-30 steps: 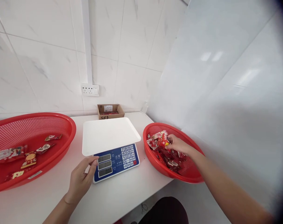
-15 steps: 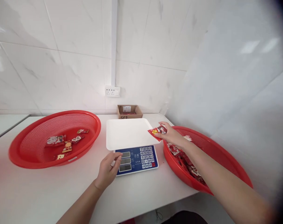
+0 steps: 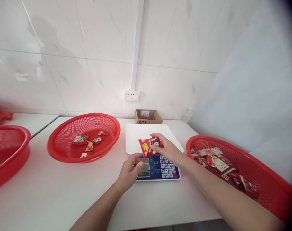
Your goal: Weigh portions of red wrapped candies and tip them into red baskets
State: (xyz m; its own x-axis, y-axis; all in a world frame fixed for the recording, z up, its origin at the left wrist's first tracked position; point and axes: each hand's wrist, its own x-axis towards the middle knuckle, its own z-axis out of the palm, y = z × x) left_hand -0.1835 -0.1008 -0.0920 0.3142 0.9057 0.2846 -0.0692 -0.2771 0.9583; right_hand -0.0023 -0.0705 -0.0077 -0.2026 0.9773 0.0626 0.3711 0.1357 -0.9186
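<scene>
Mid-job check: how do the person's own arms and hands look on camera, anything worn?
The left hand and right hand are ungloved, and no watch shows. The left forearm and right forearm are uncovered, with no sleeve in view. No cables or printed markings show on them.

2 forearms [image 3: 215, 194] extended; right grip [image 3: 168, 150] pinched; left grip [image 3: 129, 171] curled, closure unclear.

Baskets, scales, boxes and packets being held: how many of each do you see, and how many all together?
Red baskets: 3
Scale: 1
Cardboard box: 1
Red packet held in the right hand: 1
Total: 6
The red thing at the far left is unclear, so I left it out.
</scene>
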